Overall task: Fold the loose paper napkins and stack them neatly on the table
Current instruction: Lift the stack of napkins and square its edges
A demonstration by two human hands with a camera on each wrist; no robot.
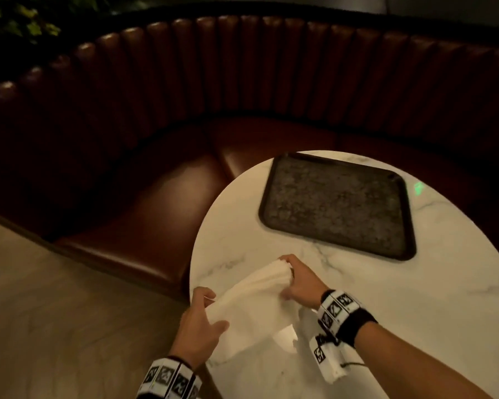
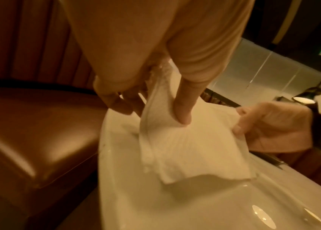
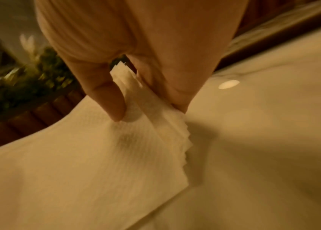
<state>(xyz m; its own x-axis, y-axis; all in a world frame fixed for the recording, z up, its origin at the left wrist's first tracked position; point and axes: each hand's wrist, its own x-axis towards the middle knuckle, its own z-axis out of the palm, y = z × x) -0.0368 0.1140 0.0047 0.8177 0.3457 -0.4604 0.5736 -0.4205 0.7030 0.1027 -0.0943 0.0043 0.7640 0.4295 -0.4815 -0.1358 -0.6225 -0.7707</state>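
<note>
**Q:** Layout, biggest first?

**A:** Round marble table (image 1: 415, 298) beside a curved leather booth (image 1: 156, 116); a dark tray (image 1: 274, 194) sits on the far part of the top. The white paper napkin (image 1: 251, 306) is stretched between my two hands, lifted just above the near-left edge of the table.

**Q:** How will it handle?

**A:** Judged, not measured — very light, limp, no stiffness of its own; it sags in the middle. Thin paper, likely to tear if pulled hard. The serrated edge shows several plies, so layers may slide apart. Best taken at opposite corners or edges, with light tension.

**Q:** Left hand?

**A:** My left hand (image 1: 198, 321) pinches the near end — thumb on top, fingers (image 2: 182, 109) curled behind the sheet.

**Q:** Right hand?

**A:** My right hand (image 1: 296, 279) pinches the far end, gathered and bunched between thumb (image 3: 106, 99) and fingertips. Both hands narrow, closed on paper.

**Q:** Stack?

**A:** None visible yet.
</note>
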